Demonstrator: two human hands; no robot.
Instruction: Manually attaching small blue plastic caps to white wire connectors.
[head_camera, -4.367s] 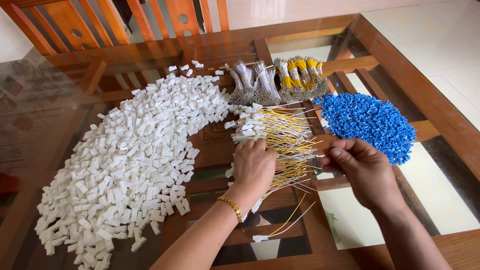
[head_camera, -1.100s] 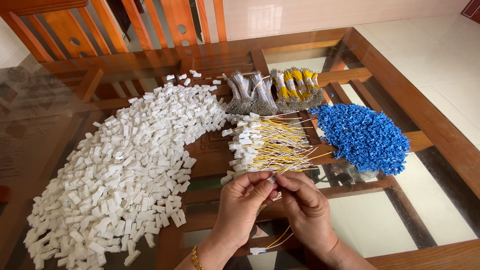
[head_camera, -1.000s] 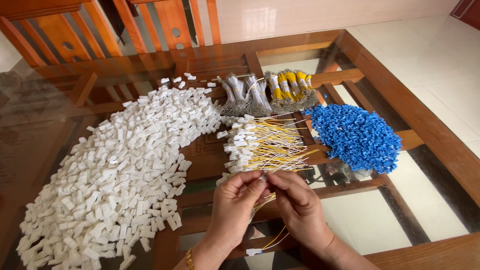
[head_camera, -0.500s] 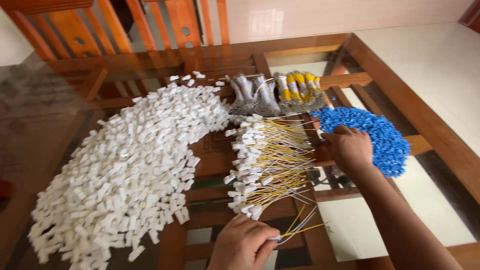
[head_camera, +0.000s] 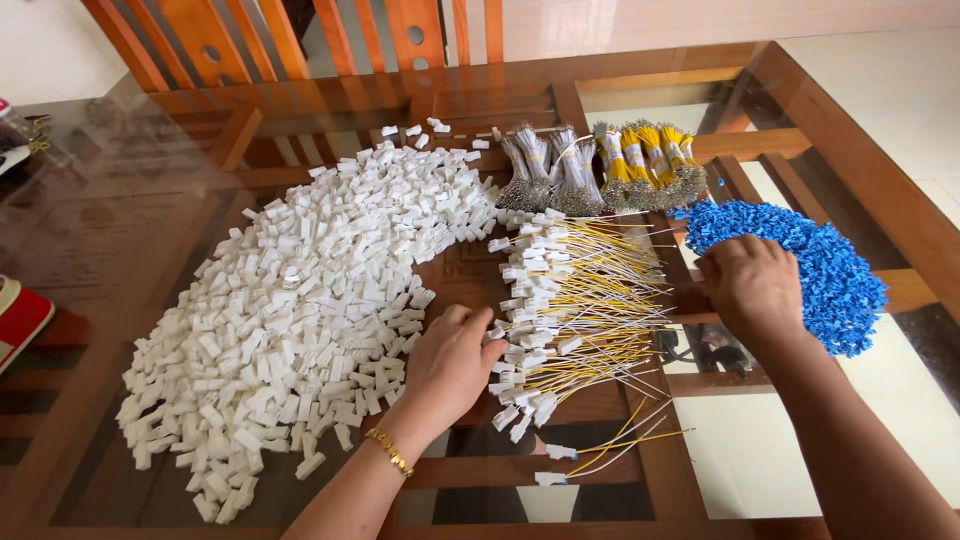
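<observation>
My left hand (head_camera: 449, 365), with a gold bracelet, rests knuckles-up at the edge of a row of finished yellow and white wires with white connectors (head_camera: 570, 315). Whether its fingers hold anything is hidden. My right hand (head_camera: 748, 285) reaches into the pile of small blue plastic pieces (head_camera: 815, 265), fingers curled down into it. A large heap of white plastic connectors (head_camera: 300, 300) curves across the glass table to the left of my left hand.
Bundles of grey and yellow wires (head_camera: 600, 170) lie at the back. Two loose finished wires (head_camera: 600, 460) lie near the front edge. The wood-framed glass table (head_camera: 120, 260) has chairs (head_camera: 330, 40) behind it. A red and white object (head_camera: 20, 315) sits far left.
Both hands were together working a wire at the front. They have parted: my right hand went to the blue pile, my left hand moved up to the row of finished wires.
</observation>
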